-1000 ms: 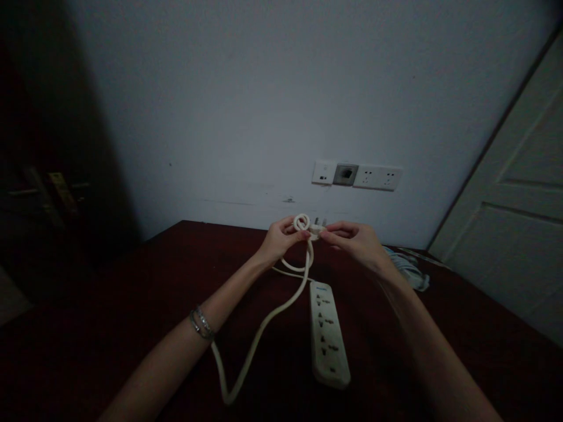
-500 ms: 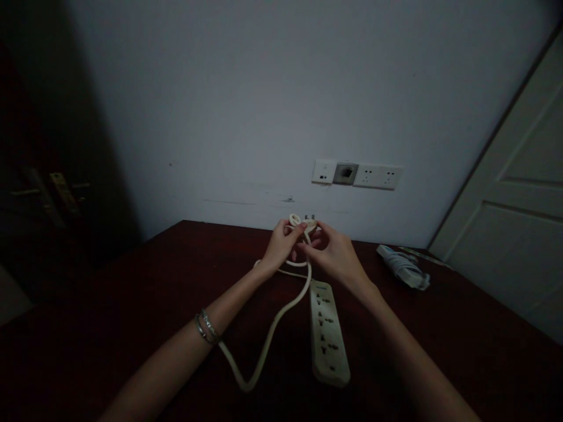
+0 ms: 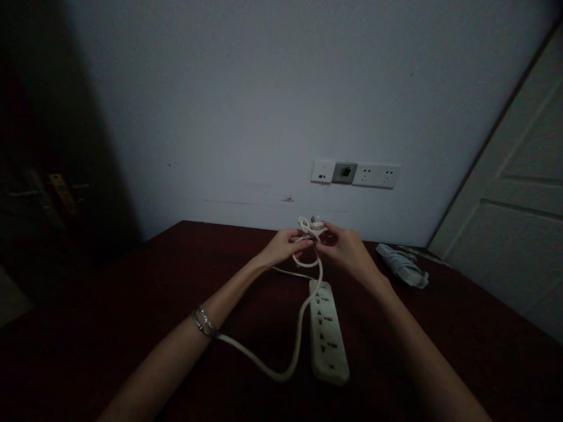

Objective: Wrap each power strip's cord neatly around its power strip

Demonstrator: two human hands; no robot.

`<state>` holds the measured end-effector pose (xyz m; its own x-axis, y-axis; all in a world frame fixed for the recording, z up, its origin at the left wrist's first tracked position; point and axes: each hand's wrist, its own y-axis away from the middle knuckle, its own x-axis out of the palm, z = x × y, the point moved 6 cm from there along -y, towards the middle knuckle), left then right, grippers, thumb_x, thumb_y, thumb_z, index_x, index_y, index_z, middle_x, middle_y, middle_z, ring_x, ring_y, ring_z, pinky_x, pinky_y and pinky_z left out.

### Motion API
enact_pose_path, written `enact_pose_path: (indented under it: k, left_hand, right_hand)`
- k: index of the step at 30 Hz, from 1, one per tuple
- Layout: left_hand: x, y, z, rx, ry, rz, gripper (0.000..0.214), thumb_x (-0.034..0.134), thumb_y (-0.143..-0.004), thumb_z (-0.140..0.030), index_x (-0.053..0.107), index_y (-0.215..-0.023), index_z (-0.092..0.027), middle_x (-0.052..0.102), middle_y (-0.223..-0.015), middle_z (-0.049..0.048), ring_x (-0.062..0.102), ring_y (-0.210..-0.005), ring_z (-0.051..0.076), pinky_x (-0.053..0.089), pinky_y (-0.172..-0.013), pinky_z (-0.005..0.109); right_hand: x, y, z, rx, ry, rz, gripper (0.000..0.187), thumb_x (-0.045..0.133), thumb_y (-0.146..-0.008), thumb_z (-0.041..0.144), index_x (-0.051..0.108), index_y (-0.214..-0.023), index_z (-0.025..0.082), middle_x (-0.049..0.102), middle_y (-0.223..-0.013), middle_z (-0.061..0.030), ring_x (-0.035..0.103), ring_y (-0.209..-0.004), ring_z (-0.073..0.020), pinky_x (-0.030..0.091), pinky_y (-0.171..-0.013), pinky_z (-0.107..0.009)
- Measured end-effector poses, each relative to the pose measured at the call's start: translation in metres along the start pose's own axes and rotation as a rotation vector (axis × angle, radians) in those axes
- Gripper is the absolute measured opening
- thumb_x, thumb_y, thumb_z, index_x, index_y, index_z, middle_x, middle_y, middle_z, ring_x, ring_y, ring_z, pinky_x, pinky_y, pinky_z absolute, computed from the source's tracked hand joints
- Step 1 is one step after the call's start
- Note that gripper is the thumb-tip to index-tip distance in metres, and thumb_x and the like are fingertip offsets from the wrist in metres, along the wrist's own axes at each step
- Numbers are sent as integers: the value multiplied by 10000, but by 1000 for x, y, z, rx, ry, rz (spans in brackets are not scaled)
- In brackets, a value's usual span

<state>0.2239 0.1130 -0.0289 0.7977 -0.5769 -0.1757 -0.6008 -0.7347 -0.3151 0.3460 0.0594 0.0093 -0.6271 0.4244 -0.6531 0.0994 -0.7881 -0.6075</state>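
Observation:
A white power cord point(image 3: 303, 310) rises in a loop to both hands, its upper part coiled between them. My left hand point(image 3: 285, 245) pinches the coiled cord near the neck of the plug. Closed around the white plug point(image 3: 317, 225) is my right hand point(image 3: 341, 243), with the metal prongs pointing up toward the wall. Below the hands, a white power strip point(image 3: 329, 334) lies on the dark red table, its sockets facing up. Part of the cord passes behind my left forearm, and some fingertips are hidden.
Wall sockets point(image 3: 373, 176) and switch plates sit above the table point(image 3: 246, 234). A second bundled grey-white cord point(image 3: 402, 266) lies at the right, near a pale door point(image 3: 519, 234). A dark door with a handle point(image 3: 64, 190) stands at the left.
The plug and coiled cord have shifted slightly right and tilted in my hands. My left hand has moved right and a little down. The hanging cord loop has swung right.

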Motion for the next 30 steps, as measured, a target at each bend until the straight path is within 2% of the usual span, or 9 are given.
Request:
enact_pose_path:
  k: [4,7,9,12,15,21,27,30]
  left_hand:
    - [-4,-1,2,6,131,-58,273,595,-774,-396,542,-844,-137,428,-496,-70,426,-438,70,391,-415,186]
    - [-8,-3,4,-2,198,-102,232,601,-762,-360,516,-792,-146,404,-482,-78,407,-418,67,393,-392,184]
    - [-10,-3,5,-5,197,-123,229,603,-759,-357,518,-784,-145,408,-477,-79,404,-410,65,389,-385,180]
    - [-17,-4,4,2,119,-165,256,635,-739,-369,551,-797,-134,422,-459,-80,403,-397,62,363,-376,169]
    - [-24,-5,2,2,72,-204,266,661,-720,-373,573,-763,-126,438,-431,-79,414,-377,60,367,-394,174]
    - [-27,-6,-5,-13,32,-155,215,597,-770,-281,581,-628,-121,497,-398,-35,471,-361,91,418,-444,219]
    - [-32,-4,-12,10,-107,-147,198,612,-755,-256,634,-629,-104,511,-409,-23,481,-384,94,365,-448,208]
    - [-34,-1,-14,28,-228,-130,222,625,-745,-289,652,-624,-104,521,-429,-18,468,-411,89,330,-456,201]
  right_hand:
    - [3,0,-3,18,8,-121,331,592,-756,267,630,-1056,132,691,-887,-96,624,-638,-169,430,-579,-252]
    - [12,2,3,-23,94,-89,235,526,-838,317,682,-872,144,694,-767,-91,620,-637,-185,403,-583,-260]
    - [18,4,6,-43,158,-65,303,460,-887,325,668,-742,160,679,-687,-84,605,-602,-182,371,-568,-263]
    - [22,6,7,-53,199,-77,301,426,-910,304,630,-735,167,653,-644,-68,582,-566,-174,340,-558,-265]
    - [23,6,7,-89,115,-123,261,440,-907,312,608,-770,168,643,-665,-55,573,-581,-163,349,-571,-256]
    - [21,7,6,-38,-101,-204,244,440,-903,354,581,-806,180,632,-704,-31,578,-624,-148,391,-603,-239]
    - [26,10,2,96,-246,-153,252,398,-909,403,517,-816,201,557,-576,25,567,-431,-123,382,-455,-220]
    - [26,10,-1,130,-291,-161,260,415,-896,417,528,-803,201,553,-560,28,571,-405,-125,386,-421,-214]
